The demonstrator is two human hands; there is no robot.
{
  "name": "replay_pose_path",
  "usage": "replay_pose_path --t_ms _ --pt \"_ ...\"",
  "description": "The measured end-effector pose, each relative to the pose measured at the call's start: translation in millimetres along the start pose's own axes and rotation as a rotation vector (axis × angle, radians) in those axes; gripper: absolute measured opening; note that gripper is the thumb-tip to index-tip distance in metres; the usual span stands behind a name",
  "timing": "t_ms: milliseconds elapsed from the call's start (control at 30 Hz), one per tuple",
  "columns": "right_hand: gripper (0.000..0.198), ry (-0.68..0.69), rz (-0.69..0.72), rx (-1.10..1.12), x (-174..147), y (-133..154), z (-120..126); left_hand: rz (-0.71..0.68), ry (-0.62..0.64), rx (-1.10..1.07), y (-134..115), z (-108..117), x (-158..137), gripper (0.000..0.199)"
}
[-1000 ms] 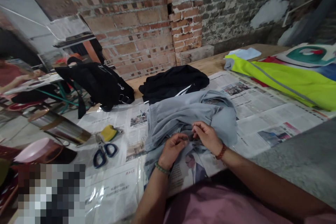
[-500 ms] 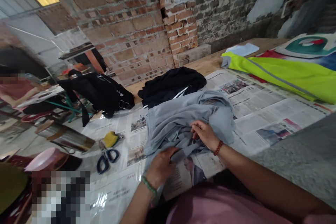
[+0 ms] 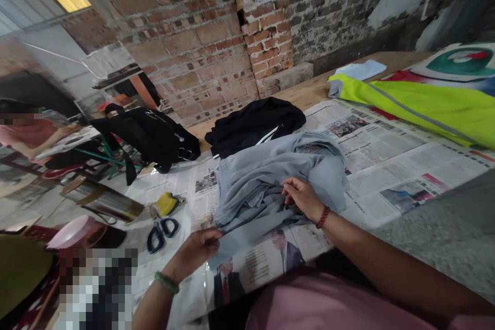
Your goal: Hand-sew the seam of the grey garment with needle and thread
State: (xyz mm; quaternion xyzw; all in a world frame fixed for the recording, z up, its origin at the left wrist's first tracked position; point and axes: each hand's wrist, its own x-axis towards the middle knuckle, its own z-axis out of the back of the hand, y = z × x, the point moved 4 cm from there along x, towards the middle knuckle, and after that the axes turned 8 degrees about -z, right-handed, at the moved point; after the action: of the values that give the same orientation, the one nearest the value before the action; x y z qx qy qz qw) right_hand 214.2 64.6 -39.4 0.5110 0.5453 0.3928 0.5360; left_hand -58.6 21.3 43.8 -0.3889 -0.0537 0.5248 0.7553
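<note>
A crumpled light grey garment [image 3: 266, 165] lies in front of me on newspaper. Closed on its near left edge, my left hand [image 3: 197, 251], with a green bead bracelet at the wrist, draws a flat band of cloth out to the left. My right hand [image 3: 303, 198], wearing a red bead bracelet, pinches the folds near the garment's middle right. Between the two hands the band runs along the near side of the heap. Behind it sits a folded black garment [image 3: 255, 122] with white stripes.
To the left are scissors [image 3: 161, 232], a yellow sponge-like piece [image 3: 166, 203], a steel flask [image 3: 102, 198] and a black bag [image 3: 158, 136]. A hi-vis yellow garment [image 3: 421, 105] and an iron [image 3: 458, 63] lie at right on the newspaper-covered table [image 3: 367, 180]. Another person [image 3: 27, 136] sits far left.
My left hand has moved left, away from the right hand, and the band of grey cloth between them is now stretched longer and flatter. My right hand has stayed in place.
</note>
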Motion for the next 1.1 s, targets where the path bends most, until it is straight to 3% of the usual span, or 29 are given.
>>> replay_pose_path --t_ms 67,133,233,300,467,667,833,933,1100 --pt "0.019 0.002 0.005 -0.004 0.1 0.5 -0.1 -0.013 -0.063 0.084 10.5 12.1 -0.7 0.017" --pt "0.019 0.007 0.009 -0.007 -0.1 1.3 -0.2 -0.048 -0.268 0.247 12.7 25.0 -1.9 0.020" --pt "0.020 0.009 -0.005 -0.012 -1.0 1.5 -0.3 -0.188 -0.647 0.403 -7.8 29.6 -3.5 0.024" --pt "0.019 0.000 -0.011 -0.022 -1.3 0.8 -0.4 -0.295 -0.739 0.334 -28.6 16.6 3.0 0.022" --pt "0.019 -0.014 -0.023 -0.016 0.1 -2.4 -1.8 -0.443 -0.660 0.083 -72.6 -40.3 35.9 0.019" --pt "0.019 -0.009 -0.031 0.020 0.9 -2.7 -3.2 -0.465 -0.611 0.192 -81.0 -90.9 48.7 0.027" --pt "0.019 -0.021 -0.039 0.127 -0.5 -4.0 -3.8 -0.440 -0.476 0.089 -62.5 -91.2 52.9 0.010" --pt "0.021 -0.004 -0.011 0.320 -4.2 1.7 -0.6 -0.454 -0.421 -0.030 -54.8 -86.2 53.2 0.014" --pt "0.017 0.106 0.064 0.603 -27.0 39.2 15.1 -0.429 -0.414 -0.160 -48.4 -86.8 51.1 0.015"
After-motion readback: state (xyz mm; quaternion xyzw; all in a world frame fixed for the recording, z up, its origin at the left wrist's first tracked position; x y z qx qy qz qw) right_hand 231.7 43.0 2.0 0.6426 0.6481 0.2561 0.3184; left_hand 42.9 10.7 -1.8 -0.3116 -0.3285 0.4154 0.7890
